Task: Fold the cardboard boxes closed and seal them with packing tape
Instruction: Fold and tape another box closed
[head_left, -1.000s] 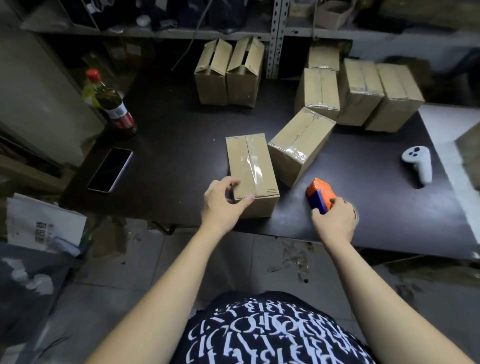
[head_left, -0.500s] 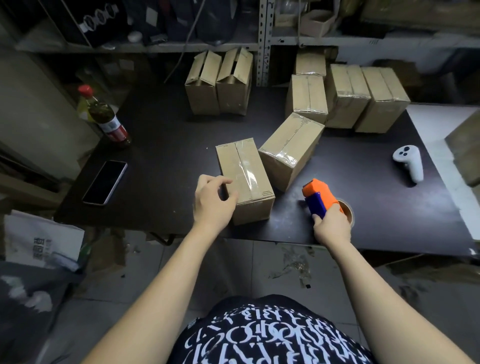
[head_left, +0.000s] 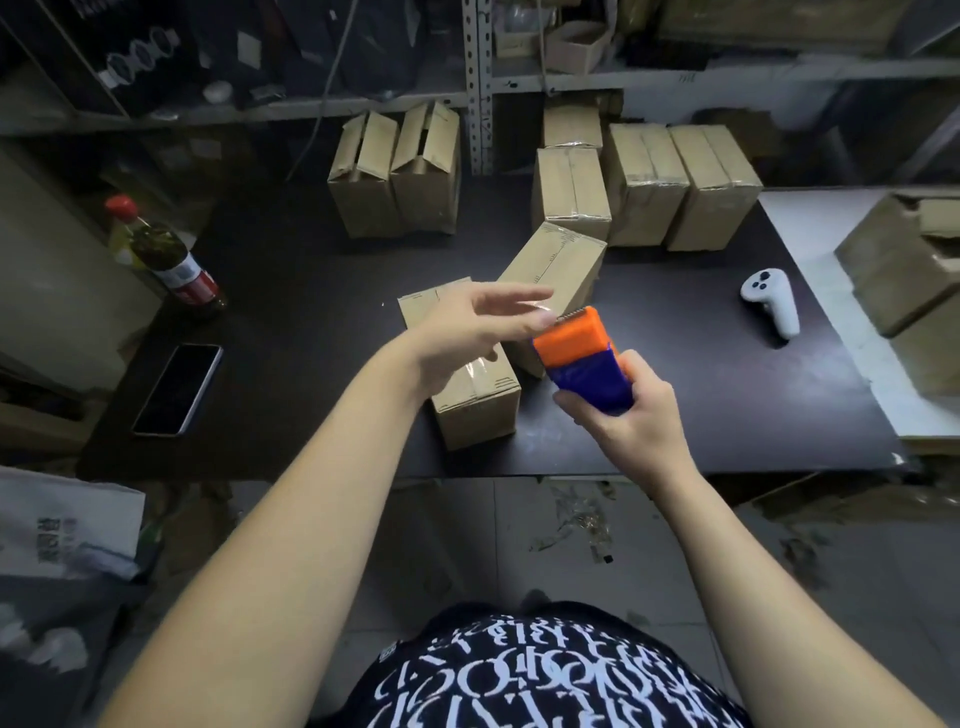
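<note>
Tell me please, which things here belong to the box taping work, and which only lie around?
For the job: tape dispenser, held by the right hand; nearest box, partly hidden by the left hand; open boxes at the back.
Lying about: bottle, phone, white controller.

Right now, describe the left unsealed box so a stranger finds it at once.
Go to the far edge of the dark table, left of the perforated metal upright. There the left unsealed box stands beside a twin box, both with flaps raised and untaped, unlike the taped boxes on the right. It is the one farther from the upright.
</note>
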